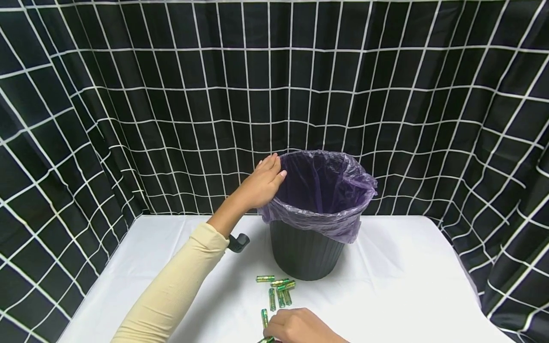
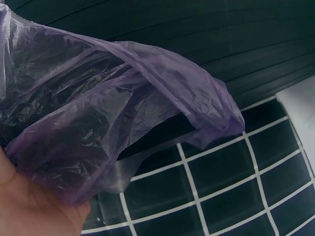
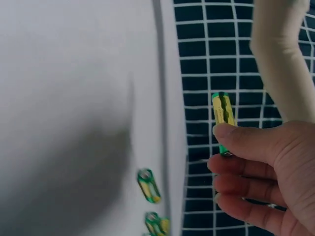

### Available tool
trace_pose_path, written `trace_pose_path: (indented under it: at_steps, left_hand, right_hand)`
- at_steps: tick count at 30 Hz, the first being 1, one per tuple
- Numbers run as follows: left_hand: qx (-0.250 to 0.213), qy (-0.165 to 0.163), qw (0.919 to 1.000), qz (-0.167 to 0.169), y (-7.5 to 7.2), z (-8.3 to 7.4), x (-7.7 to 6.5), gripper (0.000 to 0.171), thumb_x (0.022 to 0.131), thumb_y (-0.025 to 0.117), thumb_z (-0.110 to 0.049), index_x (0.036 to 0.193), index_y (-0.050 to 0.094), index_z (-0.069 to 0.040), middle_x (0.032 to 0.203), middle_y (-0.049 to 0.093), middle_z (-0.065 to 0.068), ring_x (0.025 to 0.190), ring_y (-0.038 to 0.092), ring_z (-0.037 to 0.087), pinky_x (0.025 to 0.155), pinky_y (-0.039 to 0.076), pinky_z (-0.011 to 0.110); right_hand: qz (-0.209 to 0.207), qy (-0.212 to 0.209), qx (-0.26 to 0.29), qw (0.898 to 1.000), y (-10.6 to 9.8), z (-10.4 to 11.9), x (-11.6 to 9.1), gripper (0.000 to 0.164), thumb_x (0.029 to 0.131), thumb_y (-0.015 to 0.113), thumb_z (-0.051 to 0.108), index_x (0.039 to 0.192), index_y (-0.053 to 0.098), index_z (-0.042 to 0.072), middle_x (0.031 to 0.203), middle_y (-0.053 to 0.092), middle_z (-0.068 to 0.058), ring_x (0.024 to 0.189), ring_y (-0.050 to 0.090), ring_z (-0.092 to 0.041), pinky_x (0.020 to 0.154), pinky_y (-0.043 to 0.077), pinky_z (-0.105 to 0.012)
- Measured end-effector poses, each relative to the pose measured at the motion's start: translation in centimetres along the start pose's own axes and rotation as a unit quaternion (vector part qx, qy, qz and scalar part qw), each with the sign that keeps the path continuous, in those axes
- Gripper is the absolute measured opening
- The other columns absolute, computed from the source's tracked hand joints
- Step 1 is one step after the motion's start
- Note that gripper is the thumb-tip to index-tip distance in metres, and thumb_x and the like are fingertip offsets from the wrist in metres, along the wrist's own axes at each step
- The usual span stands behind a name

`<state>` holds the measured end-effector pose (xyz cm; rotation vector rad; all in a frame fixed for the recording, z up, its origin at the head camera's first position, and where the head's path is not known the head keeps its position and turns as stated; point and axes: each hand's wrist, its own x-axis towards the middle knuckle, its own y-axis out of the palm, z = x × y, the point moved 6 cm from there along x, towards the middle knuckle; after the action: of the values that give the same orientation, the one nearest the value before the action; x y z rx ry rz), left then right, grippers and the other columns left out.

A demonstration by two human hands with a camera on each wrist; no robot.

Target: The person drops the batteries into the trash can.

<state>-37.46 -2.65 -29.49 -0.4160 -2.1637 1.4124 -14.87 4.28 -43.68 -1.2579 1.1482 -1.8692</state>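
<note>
My left hand (image 1: 262, 183) rests against the left rim of a black bin (image 1: 305, 252), its fingers extended. A purple bin bag (image 1: 319, 219) lines the bin and hangs over its rim. In the left wrist view, the bag (image 2: 98, 128) lies against the palm of that hand (image 2: 34, 209). Low in the head view, my right hand (image 1: 302, 326) pinches a green and yellow battery (image 3: 223, 109) between thumb and fingers, seen best in the right wrist view. Near it lies a battery (image 1: 264, 318). Several more batteries (image 1: 272, 300) are grouped just before the bin.
A white cloth (image 1: 399, 286) covers the table. Behind and at both sides hangs a black curtain with a white grid (image 1: 214, 105). A dark strap-like piece (image 1: 240, 243) shows beside my left wrist.
</note>
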Motion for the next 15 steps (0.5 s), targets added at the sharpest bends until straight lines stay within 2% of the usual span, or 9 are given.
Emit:
trace_pose_path:
  at_steps: [3, 7, 11, 15]
  left_hand:
    - [0.001, 0.003, 1.0, -0.002, -0.1, -0.1, 0.0, 0.057, 0.104, 0.023, -0.032, 0.146, 0.019, 0.005, 0.156, 0.009, 0.015, 0.144, 0.001, 0.024, 0.117, 0.001, 0.034]
    - [0.006, 0.004, 1.0, -0.003, -0.1, -0.2, 0.1, 0.056, 0.104, 0.022, -0.031, 0.146, 0.019, 0.005, 0.156, 0.011, 0.016, 0.144, 0.002, 0.024, 0.117, 0.002, 0.036]
    - [0.011, 0.004, 0.9999, -0.002, -0.1, -0.2, 0.0, 0.056, 0.104, 0.022, -0.031, 0.146, 0.019, 0.005, 0.156, 0.01, 0.015, 0.144, 0.002, 0.024, 0.117, 0.003, 0.037]
    - [0.018, 0.006, 0.9998, -0.002, -0.1, -0.2, 0.0, 0.056, 0.104, 0.023, -0.031, 0.146, 0.02, 0.006, 0.156, 0.01, 0.015, 0.144, 0.003, 0.025, 0.117, 0.005, 0.038]
  right_hand:
    - [-0.035, -0.02, -0.035, 0.999, -1.5, -0.4, 0.0, 0.015, 0.074, 0.075, 0.012, 0.086, 0.068, 0.018, 0.076, 0.06, 0.014, 0.071, 0.053, 0.006, 0.063, 0.043, -0.005]
    - [-0.092, -0.041, -0.073, 0.992, -3.6, -0.5, 0.0, 0.019, 0.071, 0.079, 0.014, 0.083, 0.066, 0.019, 0.077, 0.058, 0.013, 0.073, 0.055, 0.002, 0.064, 0.047, -0.011]
    - [-0.132, -0.049, -0.089, 0.986, -5.9, -0.5, 0.0, 0.019, 0.072, 0.079, 0.015, 0.087, 0.067, 0.017, 0.084, 0.062, 0.011, 0.08, 0.059, -0.001, 0.07, 0.051, -0.017]
    - [-0.159, -0.056, -0.102, 0.98, -7.9, -0.7, 0.2, 0.018, 0.074, 0.077, 0.014, 0.09, 0.069, 0.016, 0.086, 0.062, 0.011, 0.079, 0.059, -0.002, 0.068, 0.051, -0.017]
